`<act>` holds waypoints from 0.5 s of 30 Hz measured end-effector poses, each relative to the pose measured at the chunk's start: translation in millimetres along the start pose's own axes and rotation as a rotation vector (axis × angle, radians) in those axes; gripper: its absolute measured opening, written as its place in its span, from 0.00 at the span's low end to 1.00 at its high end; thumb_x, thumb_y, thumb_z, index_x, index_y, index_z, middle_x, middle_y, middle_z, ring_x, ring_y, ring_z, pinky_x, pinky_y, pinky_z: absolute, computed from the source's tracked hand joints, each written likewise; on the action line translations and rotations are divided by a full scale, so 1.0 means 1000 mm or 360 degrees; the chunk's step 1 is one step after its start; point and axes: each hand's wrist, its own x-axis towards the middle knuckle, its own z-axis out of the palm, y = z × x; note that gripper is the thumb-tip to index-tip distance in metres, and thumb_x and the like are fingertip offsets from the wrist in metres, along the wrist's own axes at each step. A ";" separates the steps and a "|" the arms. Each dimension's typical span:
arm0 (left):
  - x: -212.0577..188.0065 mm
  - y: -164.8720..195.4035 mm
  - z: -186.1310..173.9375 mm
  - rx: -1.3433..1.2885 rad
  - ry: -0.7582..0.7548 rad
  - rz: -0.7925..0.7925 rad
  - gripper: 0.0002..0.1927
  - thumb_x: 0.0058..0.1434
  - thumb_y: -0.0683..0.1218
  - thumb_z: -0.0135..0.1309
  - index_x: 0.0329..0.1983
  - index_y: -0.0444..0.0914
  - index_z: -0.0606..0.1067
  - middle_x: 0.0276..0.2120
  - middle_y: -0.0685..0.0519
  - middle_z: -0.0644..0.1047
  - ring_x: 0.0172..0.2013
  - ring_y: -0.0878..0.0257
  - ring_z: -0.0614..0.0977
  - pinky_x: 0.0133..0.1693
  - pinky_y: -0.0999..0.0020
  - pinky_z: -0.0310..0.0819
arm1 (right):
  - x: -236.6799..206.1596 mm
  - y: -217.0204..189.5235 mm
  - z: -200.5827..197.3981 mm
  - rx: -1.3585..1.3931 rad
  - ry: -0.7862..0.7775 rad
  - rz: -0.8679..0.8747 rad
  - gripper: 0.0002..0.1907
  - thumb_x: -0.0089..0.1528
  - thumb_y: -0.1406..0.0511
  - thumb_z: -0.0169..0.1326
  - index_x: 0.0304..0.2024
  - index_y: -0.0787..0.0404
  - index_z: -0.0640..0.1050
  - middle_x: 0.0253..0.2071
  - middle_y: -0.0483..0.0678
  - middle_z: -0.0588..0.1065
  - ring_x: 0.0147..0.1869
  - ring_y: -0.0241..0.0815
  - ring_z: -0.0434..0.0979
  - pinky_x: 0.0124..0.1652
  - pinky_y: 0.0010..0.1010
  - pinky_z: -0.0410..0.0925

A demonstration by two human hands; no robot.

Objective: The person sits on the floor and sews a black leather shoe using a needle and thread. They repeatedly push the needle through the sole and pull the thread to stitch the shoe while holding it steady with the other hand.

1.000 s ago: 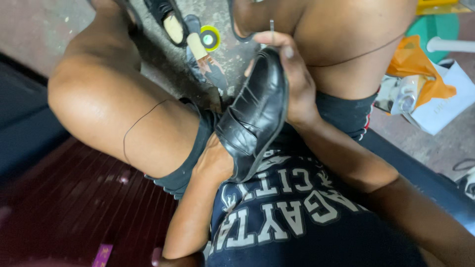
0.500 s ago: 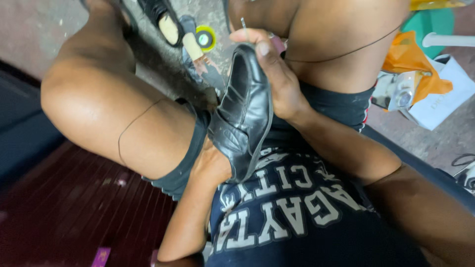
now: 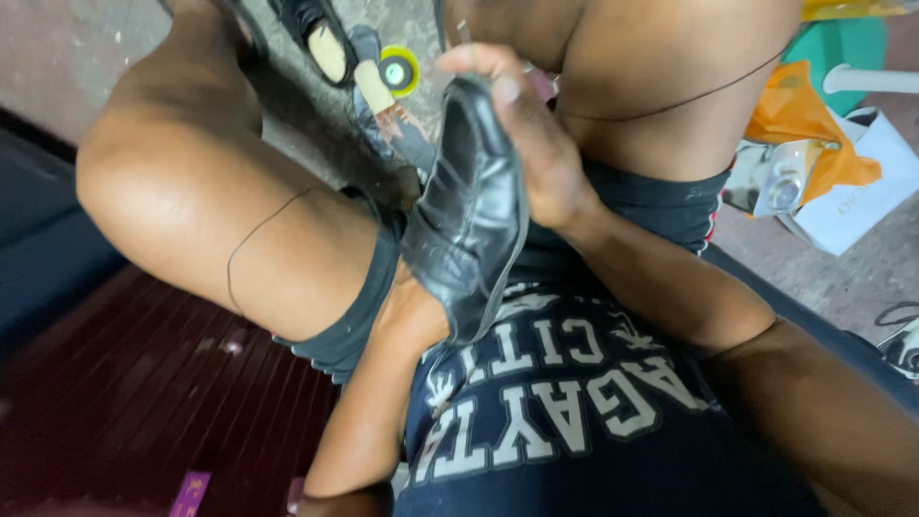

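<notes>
Here, the right hand (image 3: 531,144) is gripping a black leather shoe (image 3: 469,220) at the frame's centre, fingers curled tight over its upper end at 12 o'clock, where a thin needle (image 3: 462,29) is sticking up. The shoe is standing tilted between 2 bare knees. The left hand (image 3: 414,311) is disappearing inside the shoe at 6 o'clock, so its grip cannot be told. A yellow spool (image 3: 396,71) is lying on the floor at 11 o'clock; an orange bag (image 3: 799,120) is sitting at 2 o'clock.
</notes>
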 end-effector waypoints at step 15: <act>-0.039 -0.038 0.030 -0.0131 -0.0179 -0.0610 0.24 0.61 0.51 0.57 0.60 0.39 0.75 0.60 0.45 0.77 0.61 0.49 0.76 0.62 0.59 0.68 | -0.016 0.003 0.003 0.0073 0.0217 0.0035 0.21 0.78 0.59 0.32 0.65 0.65 0.65 0.59 0.47 0.68 0.63 0.35 0.66 0.66 0.26 0.59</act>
